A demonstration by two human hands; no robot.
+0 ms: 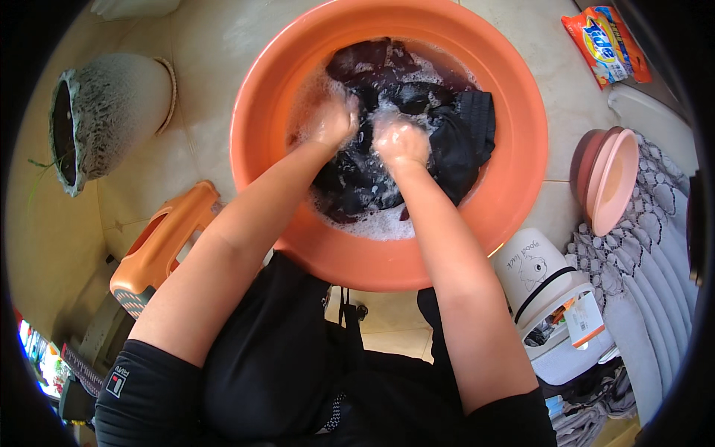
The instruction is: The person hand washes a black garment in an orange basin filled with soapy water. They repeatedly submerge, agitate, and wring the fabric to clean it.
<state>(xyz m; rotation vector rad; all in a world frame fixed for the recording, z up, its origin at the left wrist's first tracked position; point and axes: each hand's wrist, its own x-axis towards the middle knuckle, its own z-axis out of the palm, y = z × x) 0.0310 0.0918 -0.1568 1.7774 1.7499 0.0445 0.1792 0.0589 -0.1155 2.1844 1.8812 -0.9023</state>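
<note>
A large orange plastic basin [491,207] stands before me, holding sudsy water [385,224] and wet black clothing [452,145]. On its right side an elastic waistband [479,125] rises above the water. My left hand [338,120] is at the left part of the cloth, wet and blurred, its fingers partly hidden by foam. My right hand [402,139] is curled into a fist over the middle of the clothing, pressed against the bunched fabric. Foam and splashes hide whether the left fingers close on cloth. A darker maroon piece [360,58] floats at the far side.
Left of the basin are a textured plant pot [120,98] and an orange plastic stool [162,240]. On the right are a Tide detergent bag [606,47], stacked pink basins [609,181], a white bin [536,268] containing litter, and a grey ribbed cover [642,302].
</note>
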